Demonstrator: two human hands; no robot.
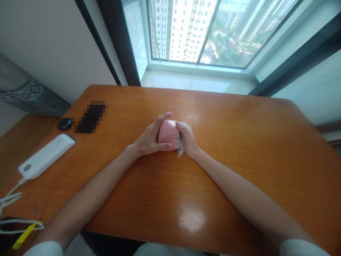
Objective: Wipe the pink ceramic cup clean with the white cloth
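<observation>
A small pink rounded object (168, 136) is between my hands over the middle of the wooden table (239, 153); its kind does not show clearly. My left hand (153, 137) grips it from the left, thumb along the near side and fingers over the far side. On the right, my right hand (188, 138) is closed around a crumpled grey cloth (180, 145) and presses it to the pink object's right side. A corner of the cloth hangs below the fingers. My right fingertips are mostly hidden.
At the left lie a white power strip (46, 156) with a white cable (12, 199), a black round object (64, 124) and a dark pixelated patch (90, 117). A yellow tag (26, 236) hangs on the cable. Beyond the table's far edge is a window (197, 32).
</observation>
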